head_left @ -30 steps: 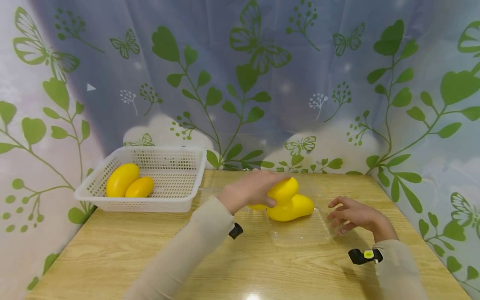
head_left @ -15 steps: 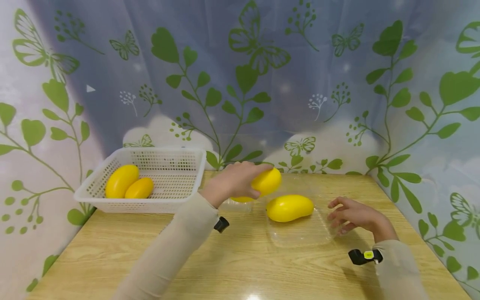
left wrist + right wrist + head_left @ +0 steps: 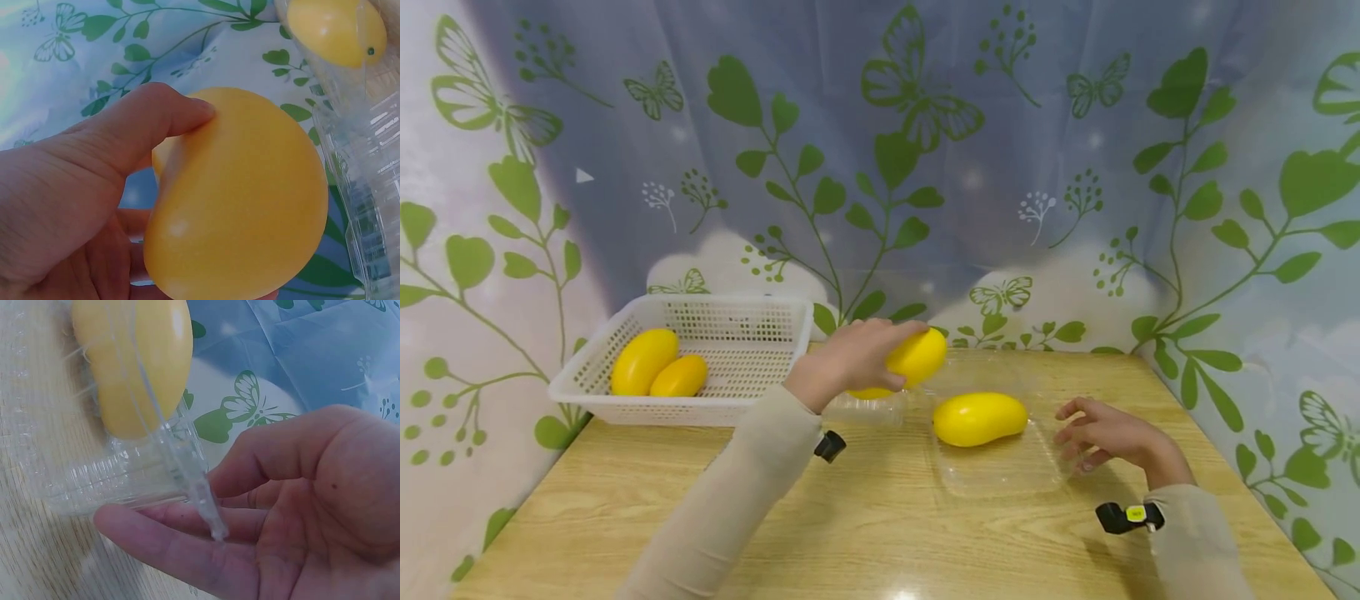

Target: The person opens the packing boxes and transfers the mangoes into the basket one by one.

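In the head view my left hand grips a yellow mango, lifted above the table. In the left wrist view the thumb presses on this mango while fingers pass behind it. Another mango lies in a clear plastic container to the right. Beside that container's right edge, my right hand has loosely bent fingers. In the right wrist view the container's rim crosses in front of the fingers, between the thumb and forefinger. Whether they press on it, I cannot tell.
A white perforated basket stands at the back left, with a large mango and a smaller one inside. More clear plastic lies below the left hand. A patterned curtain hangs behind the wooden table.
My left hand has lifted its mango off the one in the clear container and carried it left, toward the basket. The right hand stays at the container's edge.
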